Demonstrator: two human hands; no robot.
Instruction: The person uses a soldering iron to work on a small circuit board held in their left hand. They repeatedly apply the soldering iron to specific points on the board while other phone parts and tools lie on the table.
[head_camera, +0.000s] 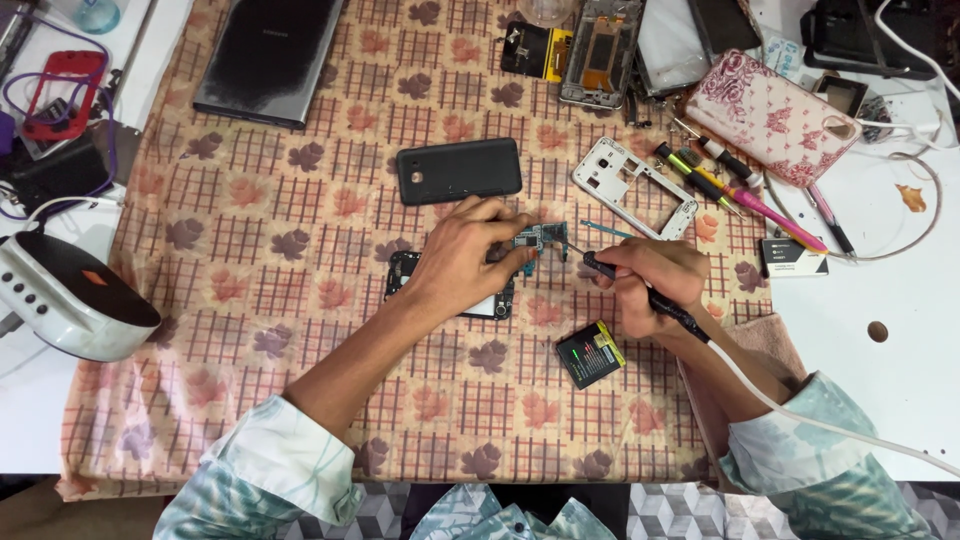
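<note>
My left hand (470, 255) pinches a small green circuit board (540, 240) and holds it over an opened black phone body (405, 270) on the patterned cloth. My right hand (655, 280) grips a black soldering iron (640, 290) like a pen. Its thin tip points left and touches or nearly touches the board's right edge. A white cord (800, 415) runs from the iron past my right sleeve. A black back cover (458, 170) lies just beyond my left hand, and a white phone frame (635, 185) lies beyond my right.
A small black battery (590, 354) lies near my right wrist. Screwdrivers and a pink tool (745, 195) sit right of the frame, beside a floral phone case (775, 115). A dark tablet (270, 55) and phone parts (590, 45) lie at the far edge. A white appliance (65, 295) stands left.
</note>
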